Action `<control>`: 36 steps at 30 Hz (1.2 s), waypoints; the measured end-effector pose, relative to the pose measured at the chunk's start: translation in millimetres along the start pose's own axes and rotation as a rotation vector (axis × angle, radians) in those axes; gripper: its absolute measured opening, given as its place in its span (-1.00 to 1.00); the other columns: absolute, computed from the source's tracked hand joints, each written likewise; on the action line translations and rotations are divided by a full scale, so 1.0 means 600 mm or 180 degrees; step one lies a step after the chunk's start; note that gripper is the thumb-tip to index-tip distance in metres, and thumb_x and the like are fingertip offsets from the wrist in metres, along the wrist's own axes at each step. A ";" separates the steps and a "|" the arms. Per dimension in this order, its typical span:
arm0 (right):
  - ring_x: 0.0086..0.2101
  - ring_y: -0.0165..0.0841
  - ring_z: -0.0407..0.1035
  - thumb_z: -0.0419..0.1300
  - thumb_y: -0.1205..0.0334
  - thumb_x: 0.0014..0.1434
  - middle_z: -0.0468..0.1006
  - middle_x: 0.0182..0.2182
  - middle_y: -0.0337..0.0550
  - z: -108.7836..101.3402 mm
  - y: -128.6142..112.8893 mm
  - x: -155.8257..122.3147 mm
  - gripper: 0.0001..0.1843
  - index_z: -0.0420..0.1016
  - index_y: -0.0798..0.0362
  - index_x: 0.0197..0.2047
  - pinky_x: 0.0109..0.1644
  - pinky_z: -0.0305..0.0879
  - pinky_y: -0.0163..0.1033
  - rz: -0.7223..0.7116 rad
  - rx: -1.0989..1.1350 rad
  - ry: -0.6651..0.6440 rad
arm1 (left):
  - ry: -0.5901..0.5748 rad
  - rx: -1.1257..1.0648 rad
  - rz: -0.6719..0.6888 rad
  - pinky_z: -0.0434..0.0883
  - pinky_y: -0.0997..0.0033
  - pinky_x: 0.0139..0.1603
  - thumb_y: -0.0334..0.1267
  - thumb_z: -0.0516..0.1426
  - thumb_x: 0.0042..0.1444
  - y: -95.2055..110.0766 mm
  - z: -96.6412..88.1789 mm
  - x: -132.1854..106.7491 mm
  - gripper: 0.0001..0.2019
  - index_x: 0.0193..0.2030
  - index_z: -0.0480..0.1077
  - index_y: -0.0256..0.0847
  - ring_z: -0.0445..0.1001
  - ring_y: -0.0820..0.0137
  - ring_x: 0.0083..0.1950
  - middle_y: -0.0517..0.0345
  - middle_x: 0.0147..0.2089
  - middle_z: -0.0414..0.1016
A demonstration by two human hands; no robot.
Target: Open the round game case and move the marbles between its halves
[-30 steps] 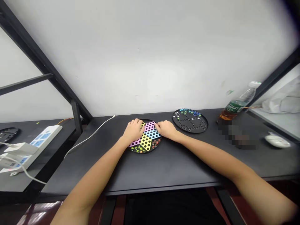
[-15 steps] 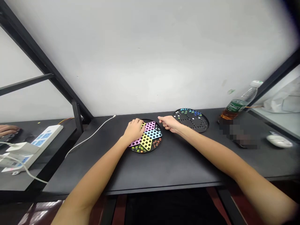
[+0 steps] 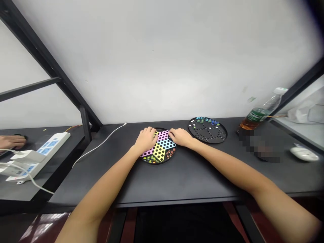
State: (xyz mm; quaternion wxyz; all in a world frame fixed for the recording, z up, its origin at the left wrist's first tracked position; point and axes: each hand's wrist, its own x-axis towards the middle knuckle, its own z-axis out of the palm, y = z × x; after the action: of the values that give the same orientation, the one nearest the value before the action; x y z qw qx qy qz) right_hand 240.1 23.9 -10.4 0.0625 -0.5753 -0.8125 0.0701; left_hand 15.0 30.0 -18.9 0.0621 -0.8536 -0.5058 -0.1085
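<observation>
A round Chinese checkers board (image 3: 160, 152) with a pink, yellow and blue star of holes lies on the dark desk. Green-yellow marbles (image 3: 150, 158) and reddish-brown marbles (image 3: 170, 153) sit in its rim pockets. My left hand (image 3: 145, 139) rests open over the board's left side, fingers laid across it, covering part of the star. At the upper right rim, my right hand (image 3: 181, 137) bends its fingers down, closed together, into a pocket; whatever is between them is hidden. Right of it lies a round black tray (image 3: 209, 132) with white, blue and green marbles along its far side.
A green-labelled drink bottle (image 3: 260, 113) leans at the right, near a white mouse (image 3: 303, 153) and a blurred-out dark object. On the left lie a white cable (image 3: 101, 144) and a power strip (image 3: 48, 152). Another person's hand (image 3: 11, 141) shows at far left.
My right hand has moved left and slightly down, from beside the black tray to the board's upper right rim. My left hand stays on the board.
</observation>
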 end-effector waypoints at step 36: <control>-0.10 -0.04 0.54 -0.17 0.00 0.43 0.64 -0.14 0.24 -0.003 -0.071 -0.053 -0.39 0.65 0.15 -0.11 -0.02 0.36 -0.10 0.0516 0.0086 -0.0357 | 0.0050 0.0028 0.0094 0.35 0.16 0.07 -0.20 -0.04 0.37 0.002 0.002 -0.001 -0.72 0.08 0.38 -0.19 0.41 0.18 0.05 -0.04 0.06 0.45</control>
State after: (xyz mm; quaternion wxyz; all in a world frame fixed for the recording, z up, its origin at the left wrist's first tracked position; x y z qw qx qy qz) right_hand 211.6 -19.7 -1.6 0.0188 -0.6335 -0.7645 0.1180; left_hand 16.2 29.0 -20.1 0.0714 -0.8597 -0.4931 -0.1121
